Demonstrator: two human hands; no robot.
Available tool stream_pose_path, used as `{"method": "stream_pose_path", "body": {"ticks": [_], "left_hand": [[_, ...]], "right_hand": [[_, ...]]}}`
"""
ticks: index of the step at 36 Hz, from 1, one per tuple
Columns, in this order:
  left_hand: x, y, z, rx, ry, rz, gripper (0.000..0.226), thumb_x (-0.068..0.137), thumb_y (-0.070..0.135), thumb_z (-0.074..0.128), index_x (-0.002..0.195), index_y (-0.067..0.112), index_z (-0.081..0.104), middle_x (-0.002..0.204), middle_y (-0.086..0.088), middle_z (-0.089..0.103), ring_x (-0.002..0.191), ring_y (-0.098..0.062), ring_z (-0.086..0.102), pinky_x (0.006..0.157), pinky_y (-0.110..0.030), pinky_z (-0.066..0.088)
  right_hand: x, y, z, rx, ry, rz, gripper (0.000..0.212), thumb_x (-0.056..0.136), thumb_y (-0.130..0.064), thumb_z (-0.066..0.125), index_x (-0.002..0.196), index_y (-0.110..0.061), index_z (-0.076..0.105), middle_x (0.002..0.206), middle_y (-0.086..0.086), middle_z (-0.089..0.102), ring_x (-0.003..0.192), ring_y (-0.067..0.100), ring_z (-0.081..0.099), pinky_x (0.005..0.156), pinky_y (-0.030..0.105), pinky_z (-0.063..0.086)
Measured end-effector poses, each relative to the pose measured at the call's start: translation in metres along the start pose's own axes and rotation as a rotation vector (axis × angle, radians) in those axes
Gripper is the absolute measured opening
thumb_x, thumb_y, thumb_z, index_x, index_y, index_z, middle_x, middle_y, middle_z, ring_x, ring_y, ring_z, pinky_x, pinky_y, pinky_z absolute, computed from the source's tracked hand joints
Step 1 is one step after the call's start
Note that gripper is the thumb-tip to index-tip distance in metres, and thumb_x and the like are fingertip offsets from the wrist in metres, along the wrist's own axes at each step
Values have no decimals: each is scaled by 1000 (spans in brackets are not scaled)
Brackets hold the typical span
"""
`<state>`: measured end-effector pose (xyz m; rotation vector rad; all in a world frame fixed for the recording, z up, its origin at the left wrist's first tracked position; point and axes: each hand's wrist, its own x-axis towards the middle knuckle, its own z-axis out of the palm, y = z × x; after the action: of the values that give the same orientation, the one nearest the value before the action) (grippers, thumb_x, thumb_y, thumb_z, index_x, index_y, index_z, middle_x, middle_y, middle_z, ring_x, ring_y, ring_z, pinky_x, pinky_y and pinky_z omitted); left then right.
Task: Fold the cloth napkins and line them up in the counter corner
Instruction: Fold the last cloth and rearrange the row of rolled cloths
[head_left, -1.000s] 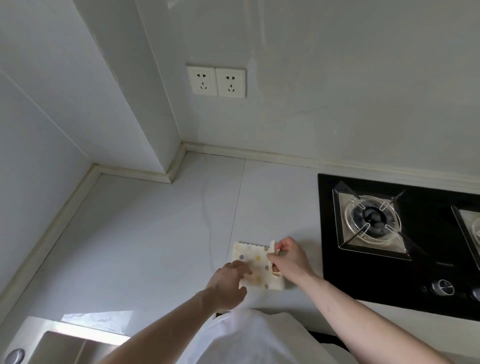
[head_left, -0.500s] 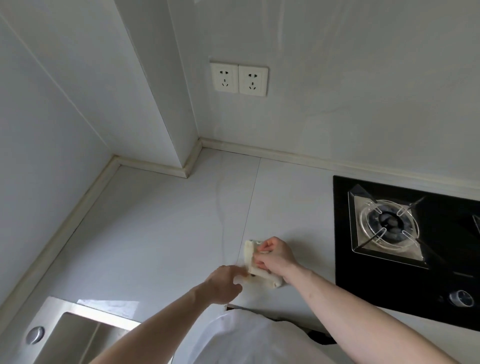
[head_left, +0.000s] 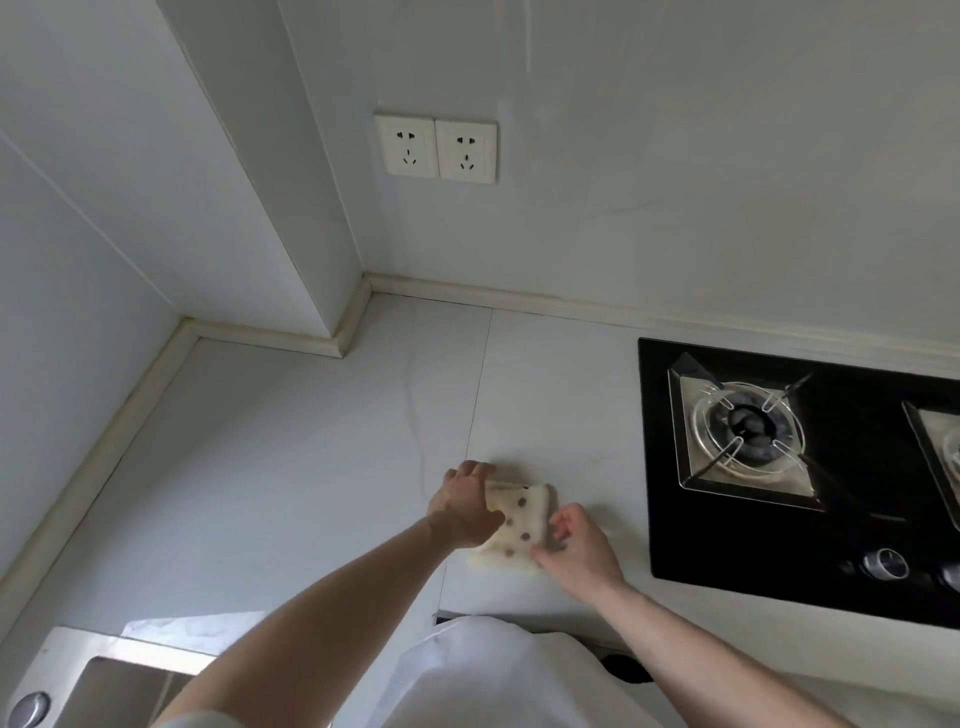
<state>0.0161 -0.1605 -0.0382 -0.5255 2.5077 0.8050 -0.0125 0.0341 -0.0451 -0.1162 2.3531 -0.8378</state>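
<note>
**Napkin fold: pressing the crease**

Pale counter (head_left: 291, 467) runs from a steel sink (head_left: 104, 680) at its front left corner to a black hob (head_left: 779, 545) at the right edge; grey walls meet at the stepped rear corner, with two sockets (head_left: 436, 148) above.

The left hand (head_left: 462, 506) lies on the left part of the napkin (head_left: 519, 519); its fingers reach forward over the cloth's far left edge. Whether they press flat or curl round that edge cannot be told. The napkin, cream with brown dots, sits folded into a narrow strip near the counter's front edge, between the seam and the hob, well apart from the rear corner. The right hand (head_left: 576, 551) touches the strip's near right corner, fingers loosely curled; a pinch is likely but not confirmed.

Procedure, as judged:
1. Hold the left side down.
2. Align the right edges before pressing.
3. Smooth along the crease so the layers do not spring apart.

No brand, label or legible writing is visible.
</note>
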Motion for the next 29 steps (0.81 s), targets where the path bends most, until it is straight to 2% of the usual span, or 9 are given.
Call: {"method": "stream_pose_path", "body": {"ticks": [5, 8, 12, 16, 19, 21, 23, 26, 29], "left_hand": [[15, 3, 6, 160, -62, -6, 69, 89, 40, 68, 148, 22, 38, 143, -3, 43, 131, -28, 39, 106, -39, 45], [20, 2, 6, 218, -56, 2, 61, 87, 45, 71, 137, 22, 46, 132, -3, 50, 124, -26, 41, 101, -38, 46], [23, 0, 5, 284, -60, 23, 48, 90, 40, 67, 135, 25, 58, 130, -4, 50, 123, -26, 40, 101, -36, 44], [22, -6, 6, 238, -35, 44, 33, 90, 35, 67, 122, 27, 64, 130, -2, 49, 124, -26, 39, 101, -34, 42], [18, -8, 7, 155, -31, 62, 23, 88, 31, 68, 111, 29, 62, 125, 2, 53, 122, -23, 41, 100, -32, 42], [16, -9, 8, 94, -31, 55, 20, 86, 31, 68, 101, 36, 55, 115, 1, 58, 116, -24, 48, 93, -31, 43], [14, -9, 8, 52, -49, 61, 24, 84, 30, 66, 94, 40, 47, 107, 1, 61, 106, -25, 54, 88, -32, 44], [7, -7, 6, -2, -38, 107, 30, 81, 24, 65, 97, 39, 45, 104, 4, 61, 100, -22, 55, 88, -36, 50], [0, -5, 6, -60, 13, 151, 40, 82, 14, 66, 115, 32, 53, 104, 10, 62, 104, -14, 52, 87, -30, 49]], "right_hand": [[-1, 4, 12, -66, -33, -2, 24, 78, -39, 78, 80, -25, 59, 81, -10, 68, 76, 6, 63, 65, 20, 45], [0, 5, 15, -88, -42, 7, 23, 79, -42, 76, 79, -26, 60, 79, -11, 67, 76, 5, 64, 64, 21, 45], [4, 7, 14, -107, -111, 5, 21, 81, -40, 76, 79, -33, 56, 82, -14, 64, 82, 9, 64, 72, 24, 47], [8, 10, 8, -88, -111, -9, 16, 77, -42, 77, 80, -31, 65, 81, -14, 68, 81, 6, 66, 75, 22, 52], [12, 10, -2, -87, 4, -38, 21, 80, -41, 75, 90, -29, 61, 93, -13, 65, 91, 11, 63, 80, 26, 50], [18, 7, -8, -73, 58, -56, 35, 81, -39, 77, 106, -24, 57, 106, -12, 60, 101, 13, 60, 84, 26, 45], [24, 1, -14, -38, 31, -60, 54, 80, -37, 79, 125, -23, 53, 118, -11, 58, 111, 13, 58, 92, 25, 44], [32, -7, -18, -34, -45, -74, 66, 78, -28, 80, 137, -24, 52, 126, -9, 59, 119, 13, 56, 99, 24, 42], [34, -15, -20, -74, -50, -121, 38, 79, -20, 75, 115, -24, 68, 110, -7, 68, 106, 13, 63, 85, 20, 44]]}}
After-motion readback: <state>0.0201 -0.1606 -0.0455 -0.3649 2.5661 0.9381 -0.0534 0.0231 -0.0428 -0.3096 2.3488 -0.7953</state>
